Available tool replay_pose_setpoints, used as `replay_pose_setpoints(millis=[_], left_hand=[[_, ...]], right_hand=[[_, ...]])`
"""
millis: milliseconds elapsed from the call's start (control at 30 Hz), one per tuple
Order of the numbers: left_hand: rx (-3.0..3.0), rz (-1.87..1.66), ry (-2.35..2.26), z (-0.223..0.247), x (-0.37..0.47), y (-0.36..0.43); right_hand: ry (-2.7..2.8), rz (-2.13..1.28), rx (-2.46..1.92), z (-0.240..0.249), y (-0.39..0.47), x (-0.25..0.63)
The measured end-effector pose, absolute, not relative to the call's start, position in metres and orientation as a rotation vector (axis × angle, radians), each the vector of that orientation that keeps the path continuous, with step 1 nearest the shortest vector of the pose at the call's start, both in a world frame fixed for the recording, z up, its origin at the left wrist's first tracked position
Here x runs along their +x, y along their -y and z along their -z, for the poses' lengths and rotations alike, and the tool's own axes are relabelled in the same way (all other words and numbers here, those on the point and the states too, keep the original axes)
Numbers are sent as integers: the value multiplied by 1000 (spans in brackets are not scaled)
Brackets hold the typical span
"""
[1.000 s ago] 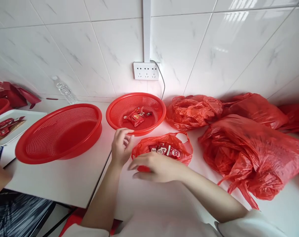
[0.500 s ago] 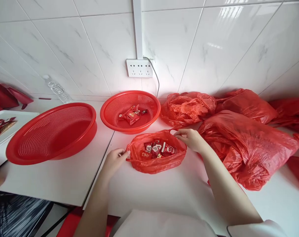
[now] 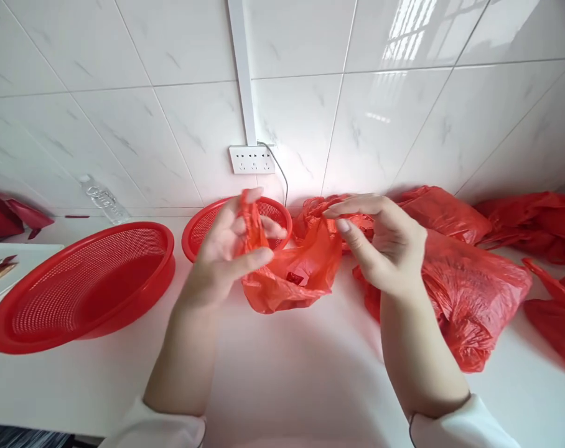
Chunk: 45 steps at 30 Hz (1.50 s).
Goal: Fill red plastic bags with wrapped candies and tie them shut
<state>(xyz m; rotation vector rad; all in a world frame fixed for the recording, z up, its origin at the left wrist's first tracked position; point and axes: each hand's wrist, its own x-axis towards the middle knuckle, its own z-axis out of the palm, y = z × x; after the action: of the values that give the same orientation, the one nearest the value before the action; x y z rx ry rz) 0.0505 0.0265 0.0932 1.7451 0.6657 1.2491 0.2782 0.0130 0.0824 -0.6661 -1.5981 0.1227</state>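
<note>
A thin red plastic bag (image 3: 277,298) hangs between my hands, lifted by its two handles. My left hand (image 3: 217,258) has one twisted handle looped between its thumb and fingers, which are loosely curled. My right hand (image 3: 391,246) pinches the other handle at its fingertips, partly hidden against the red bags behind. Inside the bag's mouth a dark red wrapped packet (image 3: 297,277) shows; the other contents are hidden by the plastic. Behind my left hand stands a red perforated basket (image 3: 196,227), mostly covered from view.
A larger red colander basket (image 3: 163,249) stands at left, beside a white tray (image 3: 40,252) with packets. A clear plastic bottle (image 3: 104,199) lies by the wall. Filled red bags (image 3: 478,292) crowd the right side. A socket strip (image 3: 252,160) is on the tiled wall.
Both hands have risen and pulled the bag's handles up. The bag's wide mouth has narrowed, hiding most of the packets. The head view has tilted upward.
</note>
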Motion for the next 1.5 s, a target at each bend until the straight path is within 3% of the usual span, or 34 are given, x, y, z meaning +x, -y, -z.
replay_pose_setpoints(millis=[167,500,667,800,1033,1167,1300,1500], left_hand=[[1767,-920,-718,-74,92,-23],[1523,-802,-676,-52,91,-31],[1420,-889,-749,-47,91,-44],[1356,-912,-741,-40,92,-51],[2631,-1088,-1289,-43,83,-36],[3054,-1495,-856,-38,77,-42],[2992,-1861,-693,-32,78,-52],[2743,-1740,-649,-30,86,-54]], right_hand=[[1861,-173,-528,-82,-15,266],[1810,-414,-709,-40,-23,274],[1683,-461,-677,-34,-21,282],[2056,-539,-634,-42,-13,297],[1990,-577,-792,-46,-17,299],[1783,-607,-816,-36,-31,286],[1713,-928,-686,-28,-38,279],[1492,-1018,-610,-23,-43,278]])
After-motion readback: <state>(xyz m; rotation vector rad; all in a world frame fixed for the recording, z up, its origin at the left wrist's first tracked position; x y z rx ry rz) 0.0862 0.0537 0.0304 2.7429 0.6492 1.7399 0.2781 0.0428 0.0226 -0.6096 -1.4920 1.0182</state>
